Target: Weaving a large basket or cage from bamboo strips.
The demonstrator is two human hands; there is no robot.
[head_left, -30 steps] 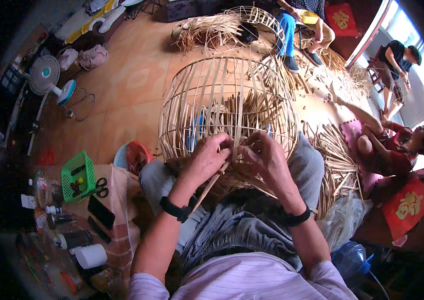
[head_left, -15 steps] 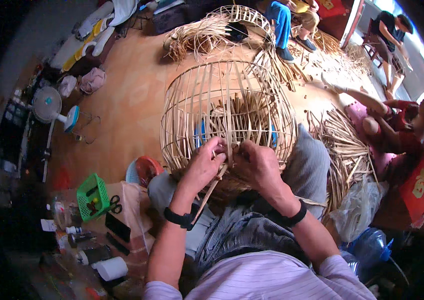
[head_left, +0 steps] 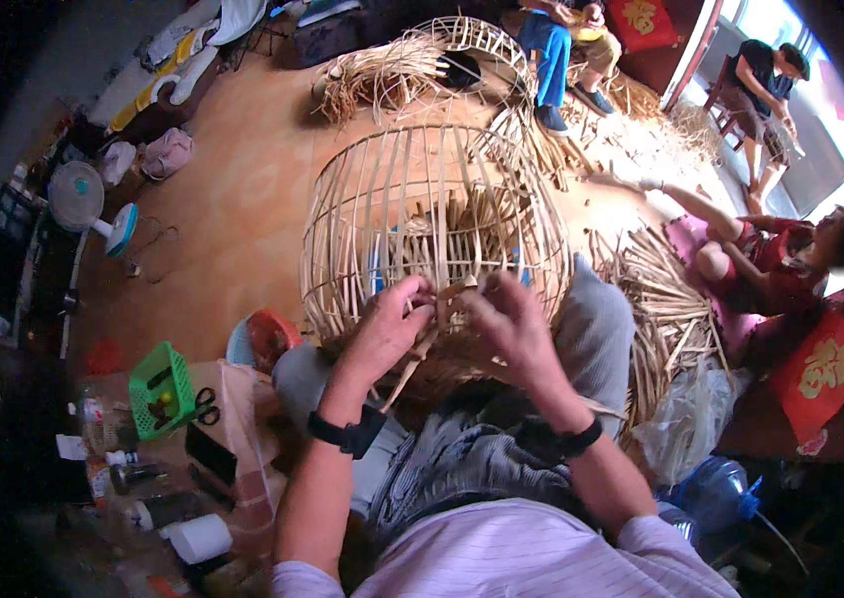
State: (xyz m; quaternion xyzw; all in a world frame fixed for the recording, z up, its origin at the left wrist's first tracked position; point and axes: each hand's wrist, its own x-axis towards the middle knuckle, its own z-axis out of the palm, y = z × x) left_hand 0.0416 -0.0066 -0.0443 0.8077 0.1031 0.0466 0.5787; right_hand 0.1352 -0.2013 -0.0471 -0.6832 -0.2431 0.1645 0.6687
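I am logging, from my remote post, one openwork basket frame [head_left: 443, 189] of pale strips, which is sitting directly before the wearer's lap, its near side reaching the grey-trousered knees. Left hand [head_left: 392, 324]: pinching thumb and forefinger on a pale strip [head_left: 459, 287] at the frame's near side. Right hand [head_left: 514, 321]: hovering just beside it, fingers curling at the strip's other end; blur is keeping me from telling whether they are gripping it. One longer strip [head_left: 406, 379] is trailing below the left hand toward the wrist. Beyond the ribs I am noting a heap of cut stalks [head_left: 482, 212]; to the right, a spread of dry strips [head_left: 659, 299] is lying on the floor, with a clear plastic bag [head_left: 686, 414] resting near it. To the left I am listing a green basket [head_left: 161, 394], black-handled scissors [head_left: 206, 407] lying against its side, a white cup [head_left: 205, 539], and farther off a fan [head_left: 76, 194]. Three other people are sitting toward the far right.
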